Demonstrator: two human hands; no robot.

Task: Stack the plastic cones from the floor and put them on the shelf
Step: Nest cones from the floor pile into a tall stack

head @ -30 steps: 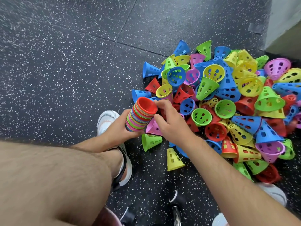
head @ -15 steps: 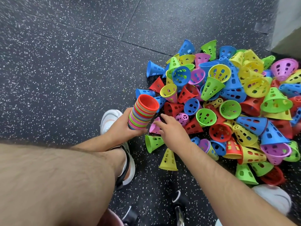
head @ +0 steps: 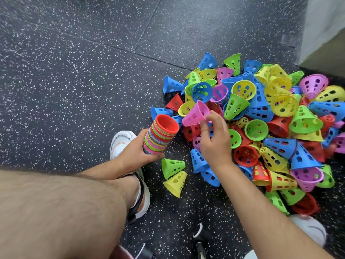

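From the head view, the left hand (head: 139, 149) grips a nested stack of cones (head: 160, 136) with a red cone on top, held tilted above the speckled black floor (head: 74, 75) beside a white shoe (head: 121, 141). The right hand (head: 214, 139) pinches a pink perforated cone (head: 196, 114) just beside the stack's mouth, over the heap of loose cones (head: 261, 128) on the floor.

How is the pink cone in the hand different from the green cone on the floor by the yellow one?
The pink cone is pinched in the fingers of the right hand above the pile; the green cone lies on its side on the floor. The pink cone's narrow end points left, toward the stack; the green cone's narrow end points right. Both are cones with holes in their sides.
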